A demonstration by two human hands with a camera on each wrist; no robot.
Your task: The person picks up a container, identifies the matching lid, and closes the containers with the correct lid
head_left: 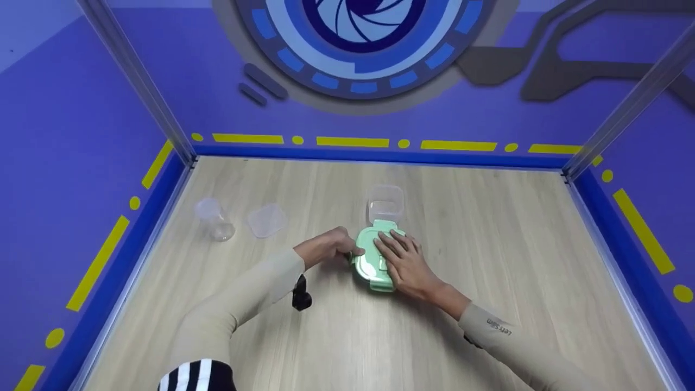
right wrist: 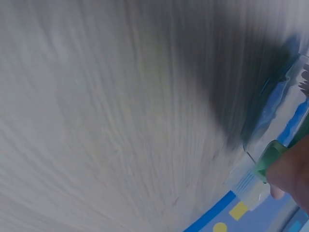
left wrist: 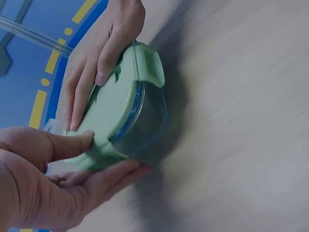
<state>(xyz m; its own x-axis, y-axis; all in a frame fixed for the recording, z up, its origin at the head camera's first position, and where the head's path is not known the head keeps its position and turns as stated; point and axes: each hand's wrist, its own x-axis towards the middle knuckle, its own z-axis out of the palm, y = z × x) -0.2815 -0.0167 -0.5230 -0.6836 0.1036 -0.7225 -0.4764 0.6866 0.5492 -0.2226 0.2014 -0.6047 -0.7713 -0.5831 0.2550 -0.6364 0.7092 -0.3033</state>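
Observation:
A glass food container (left wrist: 152,118) with a light green latching lid (head_left: 368,251) stands on the table in front of me, a blue seal showing under the lid's rim. At its left side my left hand (head_left: 329,245) pinches a side latch (left wrist: 104,157), thumb on top and fingers beneath the flap. My right hand (head_left: 408,267) lies across the right part of the lid with fingers extended, pressing on it. The right wrist view catches only part of that hand (right wrist: 293,169) beside a green latch (right wrist: 270,157).
Just behind the green lid sits a small clear plastic container (head_left: 386,196). Farther left lie a flat translucent square lid (head_left: 267,220) and a clear bottle-like piece (head_left: 220,229). Blue panels (head_left: 358,125) enclose the table at the back and sides.

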